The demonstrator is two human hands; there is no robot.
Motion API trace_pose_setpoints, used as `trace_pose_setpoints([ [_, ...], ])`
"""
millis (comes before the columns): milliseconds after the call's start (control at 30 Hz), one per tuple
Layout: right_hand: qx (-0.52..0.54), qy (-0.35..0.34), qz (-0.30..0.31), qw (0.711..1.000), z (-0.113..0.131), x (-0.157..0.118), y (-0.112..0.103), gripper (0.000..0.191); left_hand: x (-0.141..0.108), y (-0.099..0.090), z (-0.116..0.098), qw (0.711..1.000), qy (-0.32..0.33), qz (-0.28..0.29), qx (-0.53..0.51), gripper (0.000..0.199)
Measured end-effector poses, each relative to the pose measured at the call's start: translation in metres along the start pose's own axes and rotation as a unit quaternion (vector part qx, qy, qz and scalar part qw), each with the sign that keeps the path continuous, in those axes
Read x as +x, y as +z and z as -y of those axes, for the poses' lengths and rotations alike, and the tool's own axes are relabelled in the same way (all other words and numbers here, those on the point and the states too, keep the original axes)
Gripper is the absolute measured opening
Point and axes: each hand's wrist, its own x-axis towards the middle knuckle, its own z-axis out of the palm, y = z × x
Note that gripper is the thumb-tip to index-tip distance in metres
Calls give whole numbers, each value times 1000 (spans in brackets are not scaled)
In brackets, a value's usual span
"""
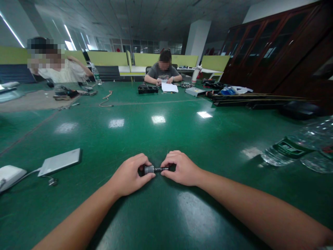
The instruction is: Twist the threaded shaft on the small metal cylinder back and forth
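Currently, in the head view, the left hand (132,174) grips a silver cylinder (149,169) between thumb and fingers, while the right hand (184,168) pinches a thin dark shaft (158,169) in line with it, both parts toward the near edge of the green table (135,137); a flat pale slab (60,162) lies toward the left edge, a clear bottle (286,151) is toward the right, and at the far edge a person (164,71) leans over white paper (170,87)

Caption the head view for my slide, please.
Left hand and right hand hold opposite ends of a small metallic part over a green table.
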Motion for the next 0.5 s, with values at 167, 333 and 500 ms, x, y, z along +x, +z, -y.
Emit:
trace_pose_setpoints([
  [167,-1,3,-4,1000,-2,-1,1,8,0,0,0,1000,-5,0,-3,14],
  [333,-3,3,-8,1000,-4,-1,1,7,1,-1,0,1000,-8,-1,-2,15],
  [500,-3,11,-6,1000,-3,-1,1,8,3,-2,0,1000,-9,-2,0,14],
])
